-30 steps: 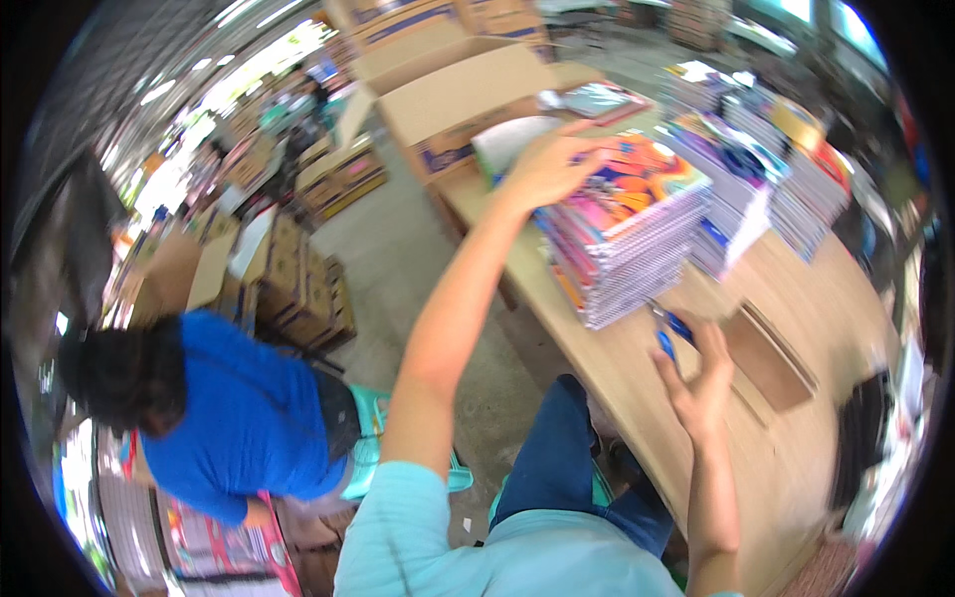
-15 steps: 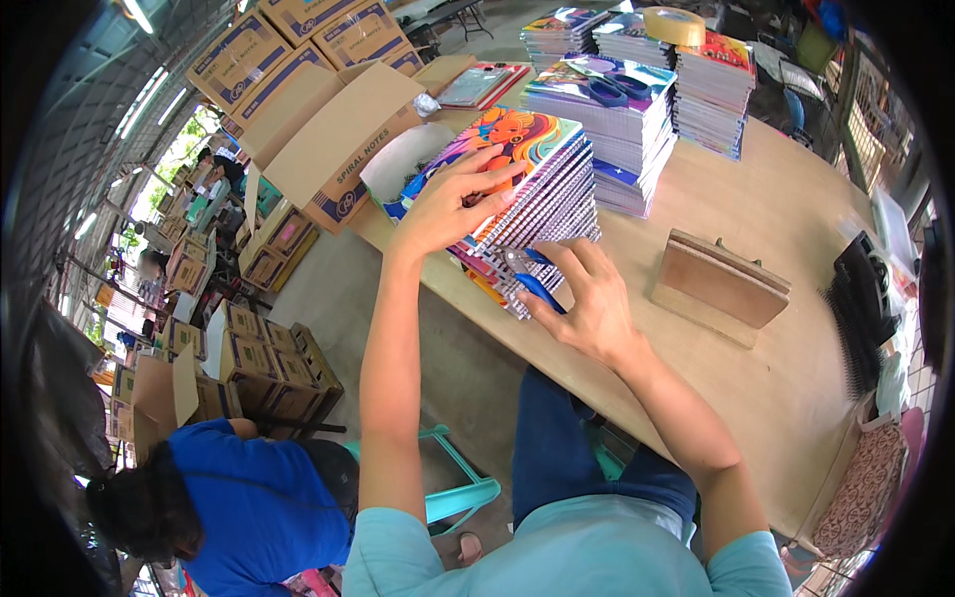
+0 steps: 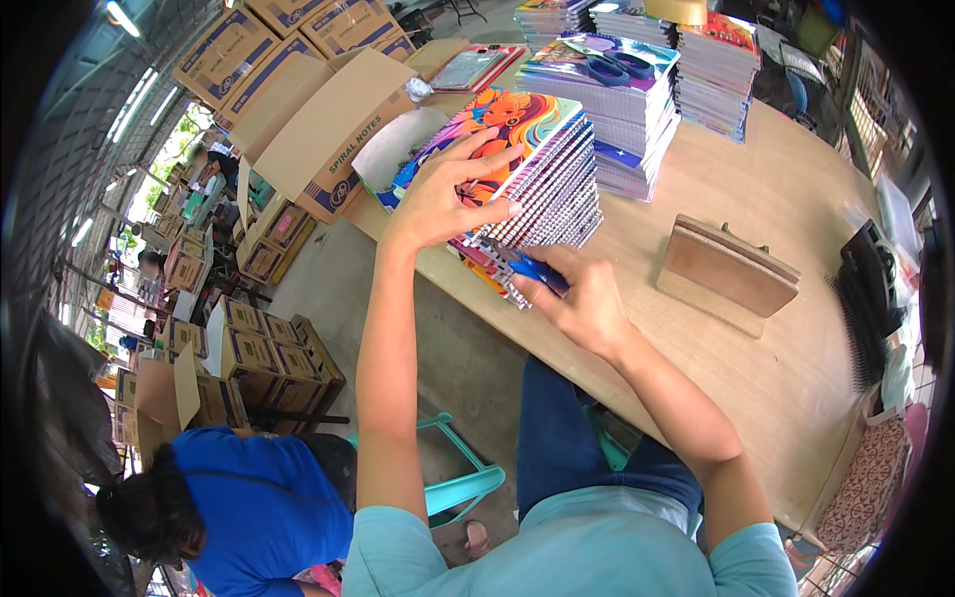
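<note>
A stack of spiral notebooks [image 3: 553, 189] with colourful illustrated covers stands at the table's near left edge, its wire bindings turned towards me. My left hand [image 3: 443, 204] rests on the top cover with its fingers spread. In my right hand [image 3: 589, 303] is a pair of blue-handled pliers [image 3: 535, 271], gripped with the handles pressed together. Their head is at the spiral bindings low on the near left corner of the stack. The jaw tips are hard to make out there.
Behind are more notebook stacks [image 3: 627, 129], one bearing dark scissors [image 3: 619, 68], and a roll of tape [image 3: 676, 10]. A wooden stand [image 3: 731, 269] sits to the right. An open carton [image 3: 333, 149] adjoins the table's left; a person in blue [image 3: 259, 497] bends at lower left.
The pliers have moved left and closer to the lower bindings, and their handles have come together. My left hand stays on the top cover. The view has shifted slightly.
</note>
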`<action>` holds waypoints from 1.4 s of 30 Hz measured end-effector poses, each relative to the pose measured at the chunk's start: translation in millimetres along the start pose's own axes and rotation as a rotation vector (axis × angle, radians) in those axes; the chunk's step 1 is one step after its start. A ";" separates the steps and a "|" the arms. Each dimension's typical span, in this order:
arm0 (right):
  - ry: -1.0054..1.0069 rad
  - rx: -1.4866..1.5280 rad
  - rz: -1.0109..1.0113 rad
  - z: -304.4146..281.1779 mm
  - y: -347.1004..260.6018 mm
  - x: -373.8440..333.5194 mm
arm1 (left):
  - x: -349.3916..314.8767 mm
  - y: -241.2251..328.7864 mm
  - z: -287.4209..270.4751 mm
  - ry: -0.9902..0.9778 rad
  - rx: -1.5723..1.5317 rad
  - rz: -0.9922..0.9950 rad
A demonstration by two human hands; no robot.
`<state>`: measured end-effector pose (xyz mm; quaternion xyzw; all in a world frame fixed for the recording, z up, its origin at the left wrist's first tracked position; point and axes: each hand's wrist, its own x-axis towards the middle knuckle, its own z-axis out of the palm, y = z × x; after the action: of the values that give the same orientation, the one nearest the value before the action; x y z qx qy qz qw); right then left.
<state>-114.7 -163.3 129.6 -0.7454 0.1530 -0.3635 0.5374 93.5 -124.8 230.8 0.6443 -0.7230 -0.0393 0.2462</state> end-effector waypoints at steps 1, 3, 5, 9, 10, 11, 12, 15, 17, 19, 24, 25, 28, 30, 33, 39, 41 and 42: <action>-0.151 0.362 0.307 -6.5 -0.2 3.3 | -2.8 -0.1 1.8 0.007 -0.011 0.000; -0.237 0.577 0.514 -5.6 0.6 0.3 | -5.3 -1.9 1.4 0.015 -0.040 -0.008; -0.113 0.288 0.299 5.1 -4.4 -2.9 | -3.4 -2.1 0.4 0.016 -0.041 -0.007; 0.258 -0.358 -0.213 9.8 -1.9 -13.5 | -2.6 -1.9 -0.5 0.018 -0.022 0.005; 0.252 -0.382 -0.217 10.4 -1.8 -14.1 | -3.0 -3.0 -0.3 0.018 -0.020 0.007; 0.245 -0.406 -0.220 11.2 -2.0 -14.5 | -3.1 -3.1 -0.3 0.014 -0.030 0.001; 0.239 -0.430 -0.224 12.3 -2.3 -14.7 | -3.3 -3.2 -0.4 0.010 -0.040 -0.005; 0.289 -0.473 -0.321 15.8 -1.3 -10.5 | -2.3 -3.8 -1.4 -0.002 -0.054 -0.010; 0.203 -0.376 -0.183 16.6 -3.7 -10.9 | -2.5 -4.4 -1.8 -0.017 -0.047 -0.006; 0.037 0.016 0.125 12.8 -2.0 -7.1 | -2.8 -2.0 -3.8 -0.037 -0.028 0.006; 0.026 0.195 0.208 7.7 -4.1 -5.1 | -4.6 -2.9 -5.4 -0.034 -0.063 0.014; 0.157 -0.075 0.002 10.5 -6.1 -10.3 | -4.0 -2.9 -4.7 -0.032 -0.060 0.017; 0.246 -0.372 -0.151 9.4 -6.3 -14.8 | -4.2 -1.9 -4.4 -0.025 -0.050 0.011; 0.265 -0.461 -0.188 11.1 -4.7 -15.2 | -4.6 -1.7 -4.5 -0.024 -0.041 0.014; 0.168 -0.199 0.025 11.3 1.5 -11.8 | -1.3 0.6 -4.1 -0.023 -0.058 0.027; 0.128 0.010 0.167 11.9 0.0 -12.9 | -3.4 -2.6 -2.2 -0.015 -0.104 0.013; 0.251 -0.272 -0.090 14.0 4.4 -16.8 | -3.5 -2.0 -2.5 -0.016 -0.104 0.008; 0.277 -0.378 -0.167 14.2 4.7 -17.8 | -4.1 -2.4 -3.0 -0.017 -0.108 0.004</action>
<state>-116.2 -144.2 116.4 -0.7859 0.2284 -0.4702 0.3303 97.1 -120.5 231.3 0.6284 -0.7231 -0.0830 0.2745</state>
